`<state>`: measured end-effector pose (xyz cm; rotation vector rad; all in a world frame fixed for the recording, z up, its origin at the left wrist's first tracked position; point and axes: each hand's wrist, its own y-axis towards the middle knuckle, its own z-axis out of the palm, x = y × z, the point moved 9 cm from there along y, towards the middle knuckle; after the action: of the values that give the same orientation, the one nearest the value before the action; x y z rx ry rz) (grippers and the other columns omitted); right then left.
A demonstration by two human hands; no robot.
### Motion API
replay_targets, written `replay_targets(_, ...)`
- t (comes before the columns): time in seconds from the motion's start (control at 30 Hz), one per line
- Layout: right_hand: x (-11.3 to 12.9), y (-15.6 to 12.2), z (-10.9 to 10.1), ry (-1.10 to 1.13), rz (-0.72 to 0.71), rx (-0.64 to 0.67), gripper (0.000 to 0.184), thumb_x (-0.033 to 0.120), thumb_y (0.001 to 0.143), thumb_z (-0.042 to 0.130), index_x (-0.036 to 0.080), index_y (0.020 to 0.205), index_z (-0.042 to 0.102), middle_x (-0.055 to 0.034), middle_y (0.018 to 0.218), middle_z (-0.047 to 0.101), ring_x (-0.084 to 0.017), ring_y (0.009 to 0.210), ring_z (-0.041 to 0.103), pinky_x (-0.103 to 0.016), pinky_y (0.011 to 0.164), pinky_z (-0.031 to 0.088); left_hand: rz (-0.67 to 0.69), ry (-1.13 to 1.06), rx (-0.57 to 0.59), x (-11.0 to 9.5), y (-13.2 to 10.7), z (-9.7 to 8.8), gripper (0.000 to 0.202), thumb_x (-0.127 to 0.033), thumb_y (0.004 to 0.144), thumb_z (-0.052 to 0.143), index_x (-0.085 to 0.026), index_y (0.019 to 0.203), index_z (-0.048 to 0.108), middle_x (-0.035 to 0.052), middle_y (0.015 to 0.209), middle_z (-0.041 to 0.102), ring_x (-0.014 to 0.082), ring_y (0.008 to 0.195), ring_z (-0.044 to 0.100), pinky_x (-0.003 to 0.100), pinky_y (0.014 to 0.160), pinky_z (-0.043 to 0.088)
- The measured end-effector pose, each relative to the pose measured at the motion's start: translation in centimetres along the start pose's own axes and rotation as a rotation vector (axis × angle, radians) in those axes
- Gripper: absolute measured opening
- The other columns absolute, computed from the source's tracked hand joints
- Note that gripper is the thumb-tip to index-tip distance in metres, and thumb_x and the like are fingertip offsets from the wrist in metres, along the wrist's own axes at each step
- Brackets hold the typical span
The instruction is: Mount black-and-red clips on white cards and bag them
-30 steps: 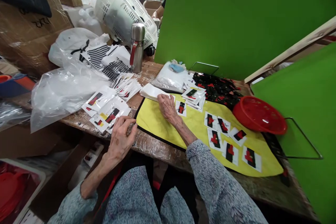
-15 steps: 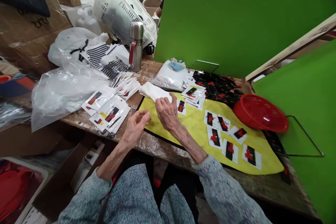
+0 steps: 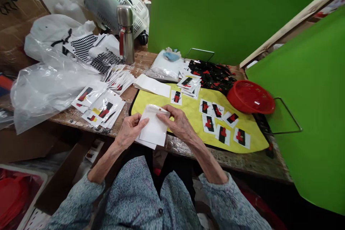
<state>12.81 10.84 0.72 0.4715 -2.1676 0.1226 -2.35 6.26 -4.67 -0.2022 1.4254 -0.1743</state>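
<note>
Both my hands hold a flat white pouch (image 3: pixel 153 125) up just above the near edge of the table. My left hand (image 3: pixel 130 131) supports its lower left side, and a second white sheet or pouch edge shows beneath it. My right hand (image 3: pixel 177 123) pinches the top corner with its fingers. A stack of white pouches (image 3: pixel 152 85) lies on the yellow cloth (image 3: pixel 151 100), above my hands. Printed cards with black and red designs (image 3: pixel 212 120) are spread on the cloth to the right.
Sealed card packets (image 3: pixel 100 109) lie left on the wooden table (image 3: pixel 229 160), beside a clear plastic bag (image 3: pixel 45 90). A steel thermos (image 3: pixel 125 34), red basket (image 3: pixel 250 97), black-and-red pile (image 3: pixel 211 75) and green boards (image 3: pixel 226 14) stand beyond.
A white pouch has come off the stack and is now held between both hands, nearer me. My right hand has moved down from the stack. The whole view has shifted.
</note>
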Motion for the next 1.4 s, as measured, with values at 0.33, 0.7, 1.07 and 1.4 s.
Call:
replay_targets(0.33,-1.0,2.4,0.3,-0.273,0.159,-0.278,0.026,0.031,0.085,0.055,0.014,0.104,0.059,-0.0146,0.103,0.063,-0.026,0.093,0.054,-0.038,0.082,0.042,0.105,0.233,-0.320,-3.4,-2.4,-8.3,0.034,-0.049,0.076,0.069,-0.016,0.073,0.059,-0.0057,0.057,0.048,0.0062,0.049,0.039,0.017,0.044,0.029)
replay_targets(0.7,1.5,-2.4,5.0,0.378,0.077,0.512,0.020,0.032,0.088,0.052,0.018,0.074,0.054,0.0035,0.068,0.046,-0.010,0.061,0.041,-0.022,0.055,0.032,0.056,0.503,0.178,-2.6,-2.5,-2.4,0.032,-0.049,0.084,0.059,-0.018,0.080,0.066,-0.0006,0.067,0.059,0.0119,0.057,0.050,0.022,0.050,0.038)
replay_targets(1.07,2.9,-4.9,5.0,0.322,0.087,0.229,0.032,0.035,0.085,0.060,0.018,0.061,0.048,0.0057,0.056,0.045,-0.008,0.054,0.037,-0.022,0.052,0.028,0.112,0.363,0.131,-2.6,-5.4,1.0,0.028,-0.044,0.087,0.059,-0.018,0.076,0.059,-0.0008,0.067,0.059,0.0118,0.061,0.056,0.023,0.059,0.046)
replay_targets(1.4,2.6,-5.8,5.4,0.396,0.070,0.287,0.035,0.041,0.091,0.054,0.019,0.065,0.047,0.0049,0.060,0.046,-0.009,0.055,0.039,-0.021,0.053,0.032,0.116,0.404,0.221,-2.7,-5.7,1.7,0.029,-0.037,0.091,0.050,-0.018,0.074,0.064,0.0022,0.066,0.067,0.0137,0.060,0.061,0.024,0.056,0.047)
